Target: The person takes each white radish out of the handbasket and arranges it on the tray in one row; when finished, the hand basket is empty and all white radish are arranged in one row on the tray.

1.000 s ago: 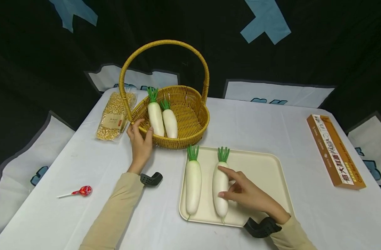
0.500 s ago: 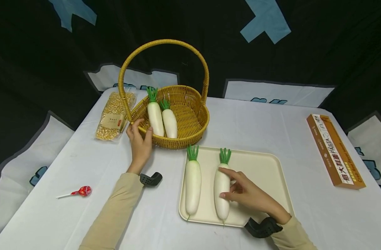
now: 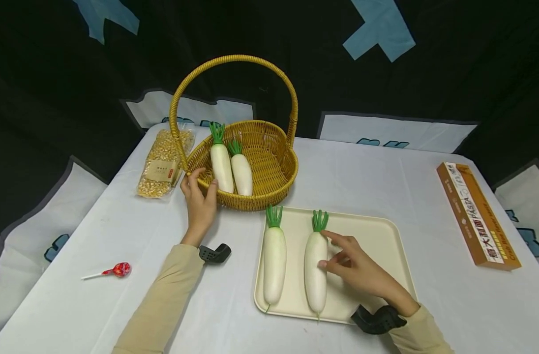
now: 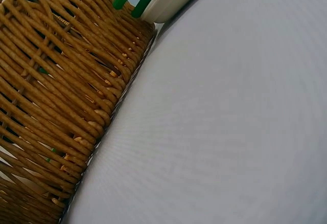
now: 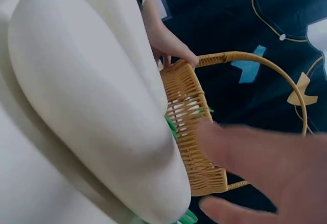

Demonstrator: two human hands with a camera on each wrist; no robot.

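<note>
In the head view, my left hand (image 3: 200, 206) grips the front left rim of a yellow wicker basket (image 3: 269, 162), whose tall handle arches above. Two white radishes with green tops, a longer one (image 3: 222, 167) and a shorter one (image 3: 241, 174), lean inside it. Two more lie side by side on a cream tray (image 3: 371, 246): a left radish (image 3: 274, 265) and a right radish (image 3: 315, 270). My right hand (image 3: 362, 270) hovers at the right radish's right side, index finger and thumb apart. In the right wrist view, the fingers (image 5: 240, 152) look clear of that radish (image 5: 97, 96).
A bag of yellow corn kernels (image 3: 163, 162) lies left of the basket. Nearer on that side is a red-wrapped lollipop (image 3: 121, 269). A brown pasta box (image 3: 477, 216) lies at the far right. A dark curtain (image 3: 305, 59) hangs behind the white table.
My right hand has drawn slightly right, its fingertips coming off the front of the right radish. That radish has shifted a little right on the tray. My left hand stays on the basket.
</note>
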